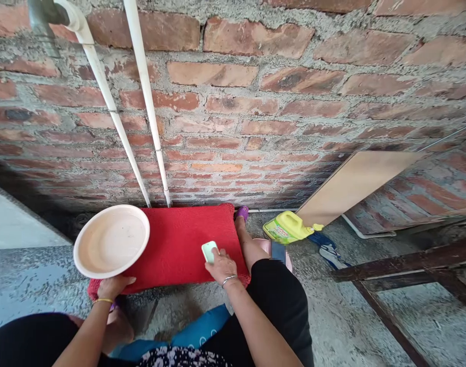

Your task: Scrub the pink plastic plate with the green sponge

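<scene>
We see the left hand [111, 288] clenched on the near rim of a cream plastic basin [111, 240], tipped up at nine o'clock of the red mat [179, 244]. The right hand [222, 265] grasps a pale green soap bar [209, 251], pressing it on the mat. A yellow detergent jug [288, 227] lies at three o'clock.

concrete floor [355, 316] | red mat [179, 250] flat on it | yellow jug [288, 227] lying beside mat
</scene>
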Available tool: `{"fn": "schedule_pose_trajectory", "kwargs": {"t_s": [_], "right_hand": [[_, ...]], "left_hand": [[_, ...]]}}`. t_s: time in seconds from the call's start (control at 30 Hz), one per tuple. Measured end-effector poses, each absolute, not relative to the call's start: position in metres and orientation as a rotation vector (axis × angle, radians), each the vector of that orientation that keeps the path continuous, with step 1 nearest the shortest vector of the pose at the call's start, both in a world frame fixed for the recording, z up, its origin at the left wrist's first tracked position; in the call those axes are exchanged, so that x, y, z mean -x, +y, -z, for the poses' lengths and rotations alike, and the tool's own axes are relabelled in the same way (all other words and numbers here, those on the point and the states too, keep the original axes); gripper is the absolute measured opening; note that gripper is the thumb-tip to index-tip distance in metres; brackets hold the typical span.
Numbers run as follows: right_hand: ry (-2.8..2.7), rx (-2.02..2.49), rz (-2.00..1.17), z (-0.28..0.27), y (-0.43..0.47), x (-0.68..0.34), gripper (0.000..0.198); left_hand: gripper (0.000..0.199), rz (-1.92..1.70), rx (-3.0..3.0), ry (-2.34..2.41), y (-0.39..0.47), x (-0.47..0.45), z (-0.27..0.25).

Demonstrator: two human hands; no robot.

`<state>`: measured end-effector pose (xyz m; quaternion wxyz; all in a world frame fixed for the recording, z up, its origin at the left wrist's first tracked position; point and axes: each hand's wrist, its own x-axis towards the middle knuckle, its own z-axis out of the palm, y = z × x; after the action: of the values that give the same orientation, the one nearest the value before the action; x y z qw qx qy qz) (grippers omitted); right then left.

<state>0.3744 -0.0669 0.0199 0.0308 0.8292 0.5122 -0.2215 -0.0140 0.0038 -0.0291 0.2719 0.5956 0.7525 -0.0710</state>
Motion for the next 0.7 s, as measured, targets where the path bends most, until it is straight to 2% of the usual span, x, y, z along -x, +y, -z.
{"fn": "schedule_pose_trajectory", "kwargs": {"t_s": [0.17,0.37,0.57,0.7], "right_hand": [[1.418,-2.56,0.8,-0.021,-0.069,-0.389,0.053],[1.11,-2.696,0.617,-0.051,-0.077,-0.424,0.05],[1.388,-2.558,0.663,-0.042,-0.068,-0.381,0.046],[1.349,-2.542,0.729,-0.036,-0.065,-0.383,0.044]], "left_hand": [[0.075,0.281,-1.595,2.051,0.002,0.008,0.019],[0.081,0.407,-1.445,2.053,0.004,0.0,0.003],[0.081,0.414,-1.434,2.051,0.005,0.001,0.003],[0.082,0.367,-1.46,2.085,0.005,0.005,0.015]]}}
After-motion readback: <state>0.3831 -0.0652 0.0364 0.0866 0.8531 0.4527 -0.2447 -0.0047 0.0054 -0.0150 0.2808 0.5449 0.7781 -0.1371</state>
